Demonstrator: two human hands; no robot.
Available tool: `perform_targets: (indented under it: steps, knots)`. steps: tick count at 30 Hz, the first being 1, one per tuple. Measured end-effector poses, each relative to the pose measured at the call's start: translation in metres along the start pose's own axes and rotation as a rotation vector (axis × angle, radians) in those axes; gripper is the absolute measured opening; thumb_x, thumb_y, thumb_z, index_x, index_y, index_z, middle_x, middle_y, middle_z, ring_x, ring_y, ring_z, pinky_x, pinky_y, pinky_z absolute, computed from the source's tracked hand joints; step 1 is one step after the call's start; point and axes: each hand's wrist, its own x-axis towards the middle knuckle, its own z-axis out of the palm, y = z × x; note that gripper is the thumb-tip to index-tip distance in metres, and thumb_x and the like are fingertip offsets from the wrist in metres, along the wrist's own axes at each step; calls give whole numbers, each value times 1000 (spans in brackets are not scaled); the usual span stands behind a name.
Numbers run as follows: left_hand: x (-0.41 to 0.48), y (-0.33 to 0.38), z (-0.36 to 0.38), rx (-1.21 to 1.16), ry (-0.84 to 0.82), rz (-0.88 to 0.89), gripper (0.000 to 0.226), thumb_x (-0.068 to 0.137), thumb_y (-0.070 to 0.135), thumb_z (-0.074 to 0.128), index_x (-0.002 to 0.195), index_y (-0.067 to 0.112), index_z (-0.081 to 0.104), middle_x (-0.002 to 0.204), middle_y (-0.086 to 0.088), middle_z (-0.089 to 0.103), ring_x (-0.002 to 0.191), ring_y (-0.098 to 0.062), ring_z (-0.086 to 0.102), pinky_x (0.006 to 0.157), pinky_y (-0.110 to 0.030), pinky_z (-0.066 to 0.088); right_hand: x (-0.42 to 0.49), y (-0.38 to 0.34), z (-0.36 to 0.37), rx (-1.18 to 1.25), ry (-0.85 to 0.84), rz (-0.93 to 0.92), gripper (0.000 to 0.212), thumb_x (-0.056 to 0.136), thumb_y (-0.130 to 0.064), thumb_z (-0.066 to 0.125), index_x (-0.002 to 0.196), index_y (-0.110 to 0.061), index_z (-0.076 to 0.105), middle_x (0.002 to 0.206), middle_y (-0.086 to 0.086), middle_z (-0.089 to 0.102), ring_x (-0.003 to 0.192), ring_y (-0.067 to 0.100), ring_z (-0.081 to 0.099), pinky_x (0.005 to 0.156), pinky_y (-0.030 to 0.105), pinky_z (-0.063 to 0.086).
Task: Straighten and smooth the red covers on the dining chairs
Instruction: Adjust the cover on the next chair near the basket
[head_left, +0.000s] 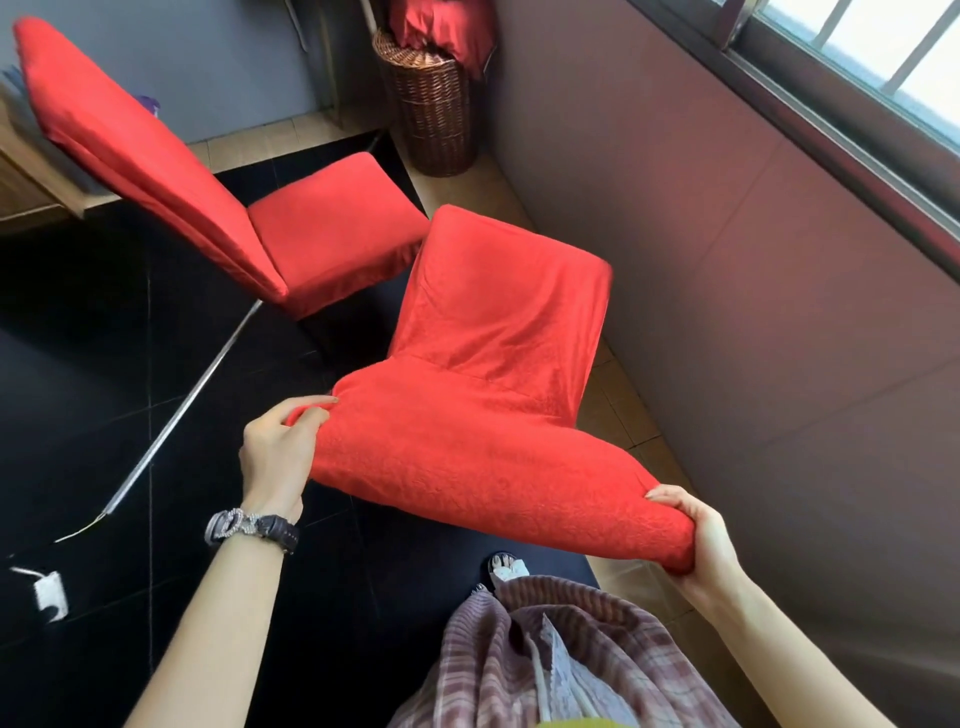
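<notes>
A dining chair in a red cover (483, 415) stands just in front of me, its backrest top towards me and its seat further away. My left hand (278, 452) pinches the cover at the backrest's left top corner. My right hand (701, 535) grips the cover at the right top corner, where the fabric bunches. The cloth shows soft wrinkles across the seat. A second red-covered chair (218, 171) stands further back on the left, its tall backrest pointing to the upper left.
A wicker basket (431, 104) with red cloth in it stands at the back by the wall. A grey-brown wall (753, 260) with a window above runs along the right. A metal strip (187, 410) crosses the black floor. My foot (506, 566) is below the chair.
</notes>
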Motion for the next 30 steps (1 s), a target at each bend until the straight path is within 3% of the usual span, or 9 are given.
perform_targets:
  steps: [6, 10, 17, 20, 24, 26, 28, 30]
  knots:
    - [-21, -17, -3, -39, 9, -30, 22, 81, 19, 60, 77, 36, 74, 98, 3, 70, 104, -20, 61, 88, -42, 52, 11, -11, -11, -127, 7, -48, 17, 81, -8, 48, 68, -14, 58, 79, -3, 63, 72, 17, 57, 44, 21, 48]
    - [-33, -27, -8, -48, 23, -97, 24, 85, 18, 59, 78, 36, 73, 103, 2, 68, 107, -23, 60, 93, -49, 50, 21, -30, -5, -276, -37, -81, 19, 80, -11, 48, 67, -17, 60, 85, -3, 64, 72, 16, 56, 47, 21, 45]
    - [-60, -53, -24, -165, 150, -233, 28, 85, 13, 59, 75, 34, 75, 103, -1, 70, 106, -27, 62, 92, -51, 51, 37, -55, 28, -447, -146, -100, 20, 83, -10, 46, 70, -15, 60, 82, 1, 62, 65, 17, 55, 44, 21, 43]
    - [-77, -64, -31, -219, 195, -304, 28, 85, 12, 59, 74, 31, 75, 105, -6, 69, 108, -31, 61, 95, -55, 48, 42, -60, 44, -535, -187, -113, 27, 81, -12, 47, 61, -17, 64, 70, 0, 62, 55, 14, 55, 46, 22, 42]
    - [-94, -77, -35, -252, 202, -321, 31, 88, 10, 57, 72, 30, 75, 102, -7, 70, 104, -32, 63, 93, -55, 49, 49, -67, 58, -628, -236, -130, 32, 78, -14, 47, 53, -20, 65, 64, -3, 61, 55, 16, 52, 53, 27, 37]
    - [-98, -78, -34, -226, 161, -311, 31, 91, 14, 54, 74, 31, 74, 105, -5, 69, 103, -30, 63, 88, -52, 52, 51, -74, 61, -638, -254, -121, 33, 78, -15, 46, 52, -20, 66, 63, -3, 63, 52, 14, 55, 46, 24, 43]
    - [-96, -74, -35, -201, 73, -327, 30, 94, 19, 51, 78, 35, 71, 111, -4, 64, 99, -27, 64, 71, -43, 58, 55, -81, 65, -645, -265, -110, 36, 79, -14, 44, 51, -21, 67, 63, -4, 64, 50, 12, 57, 43, 21, 44]
    - [-90, -70, -42, -143, -24, -380, 24, 97, 26, 47, 98, 40, 67, 125, -3, 55, 102, -25, 60, 58, -37, 58, 59, -85, 68, -665, -274, -106, 35, 80, -14, 45, 53, -20, 67, 64, -4, 65, 53, 13, 56, 46, 21, 42]
